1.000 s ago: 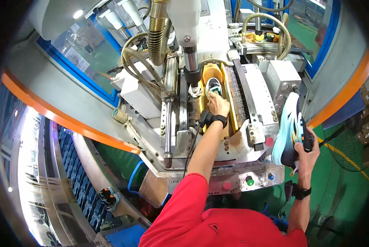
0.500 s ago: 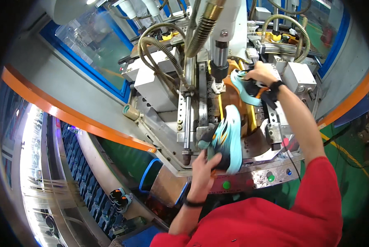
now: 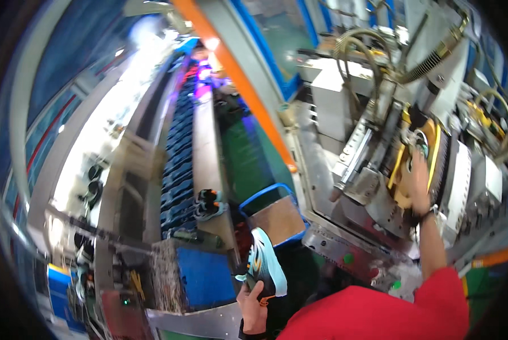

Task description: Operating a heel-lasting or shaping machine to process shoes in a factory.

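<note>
A teal, white and black sneaker (image 3: 270,266) is held upright by my left hand (image 3: 253,306), its fingers closed around the heel end, low in the picture. My right hand (image 3: 419,184) reaches into the press at the right, its fingers stretched out and somewhat blurred. It lies over the yellow-sided cradle (image 3: 402,192), beside a second shoe (image 3: 422,139) that shows only in part past the fingertips. The black press ram (image 3: 417,116) stands at the far end of the cradle.
A conveyor of dark blue segments (image 3: 177,164) runs along the left, with a dark shoe pair (image 3: 208,204) on its ledge. A blue-framed cart (image 3: 279,218) stands between conveyor and machine. An orange-edged guard (image 3: 248,90) slants down beside the press. Green buttons (image 3: 348,258) line its front.
The view has swung left toward the conveyor. My left hand has carried its sneaker away from the press. My right hand's fingers have straightened over the cradle, where the second shoe now sits.
</note>
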Available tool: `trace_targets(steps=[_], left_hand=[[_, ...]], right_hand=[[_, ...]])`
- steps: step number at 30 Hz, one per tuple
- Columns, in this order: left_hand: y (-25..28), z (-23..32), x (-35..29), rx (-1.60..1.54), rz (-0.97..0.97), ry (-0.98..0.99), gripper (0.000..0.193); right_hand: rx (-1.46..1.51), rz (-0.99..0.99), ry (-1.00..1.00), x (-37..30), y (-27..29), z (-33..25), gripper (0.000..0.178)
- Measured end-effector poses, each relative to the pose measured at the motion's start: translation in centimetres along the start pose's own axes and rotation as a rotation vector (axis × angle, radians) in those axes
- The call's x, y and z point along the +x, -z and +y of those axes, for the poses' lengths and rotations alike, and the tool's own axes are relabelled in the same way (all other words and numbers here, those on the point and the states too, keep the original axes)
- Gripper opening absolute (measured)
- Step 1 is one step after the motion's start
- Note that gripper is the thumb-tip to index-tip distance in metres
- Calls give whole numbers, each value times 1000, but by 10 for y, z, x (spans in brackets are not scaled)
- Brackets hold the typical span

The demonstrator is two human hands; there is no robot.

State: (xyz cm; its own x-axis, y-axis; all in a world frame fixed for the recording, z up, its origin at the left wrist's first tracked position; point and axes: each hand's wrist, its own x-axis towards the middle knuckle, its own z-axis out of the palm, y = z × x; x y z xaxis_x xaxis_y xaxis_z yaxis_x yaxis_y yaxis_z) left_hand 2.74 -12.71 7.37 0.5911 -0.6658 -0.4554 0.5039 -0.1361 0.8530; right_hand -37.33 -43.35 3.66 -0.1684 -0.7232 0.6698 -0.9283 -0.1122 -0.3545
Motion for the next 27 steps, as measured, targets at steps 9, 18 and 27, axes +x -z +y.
trace_targets(steps=[9, 18, 27], left_hand=[[63, -38, -71, -205, 210, 100, 36], [183, -79, -97, -371, 615, -77, 25], [405, -103, -67, -490, 1015, -144, 33]], right_hand=[[526, -617, 295, -267, -63, -90, 12], [691, -633, 187, -251, -87, -105, 13], [1094, -510, 739, -109, 11, -483, 25]])
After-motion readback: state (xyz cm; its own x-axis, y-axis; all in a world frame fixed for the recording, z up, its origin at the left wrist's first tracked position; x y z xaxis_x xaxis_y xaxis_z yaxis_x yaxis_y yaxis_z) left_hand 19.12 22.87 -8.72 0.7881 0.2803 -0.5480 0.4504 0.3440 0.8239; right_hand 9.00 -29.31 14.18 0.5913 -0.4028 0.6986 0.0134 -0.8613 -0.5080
